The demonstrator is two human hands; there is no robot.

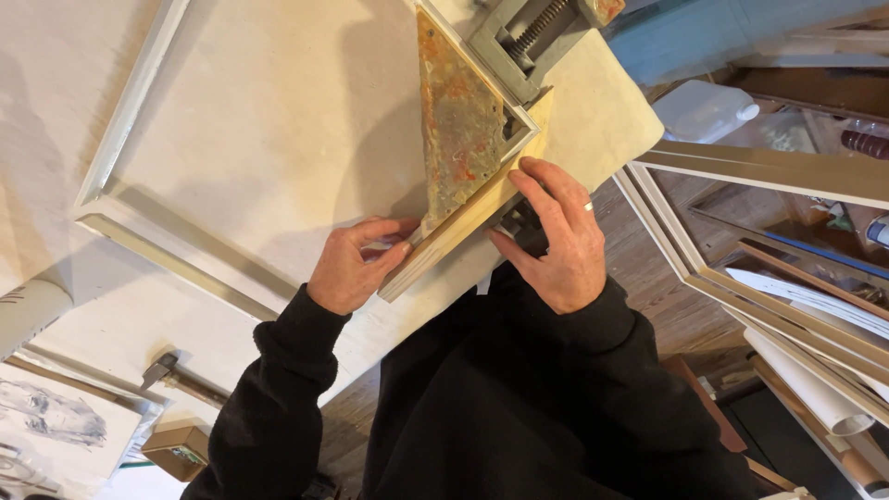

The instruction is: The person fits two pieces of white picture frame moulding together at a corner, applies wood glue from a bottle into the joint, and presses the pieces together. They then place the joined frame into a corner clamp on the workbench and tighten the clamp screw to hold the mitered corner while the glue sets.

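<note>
A pale wooden moulding strip lies slanted across the near edge of a cream worktable, under a grey metal corner vice with a threaded screw. A rusty, mottled triangular plate sits in the vice. My left hand pinches the strip's lower left end. My right hand, with a ring on one finger, presses fingers on the strip's top and wraps a dark vice part below the table edge. Black sleeves cover both arms.
A white frame moulding lies on the table at left. A hammer, a pencil drawing and a small box sit lower left. Frame lengths, rolled paper and a plastic jug crowd the right.
</note>
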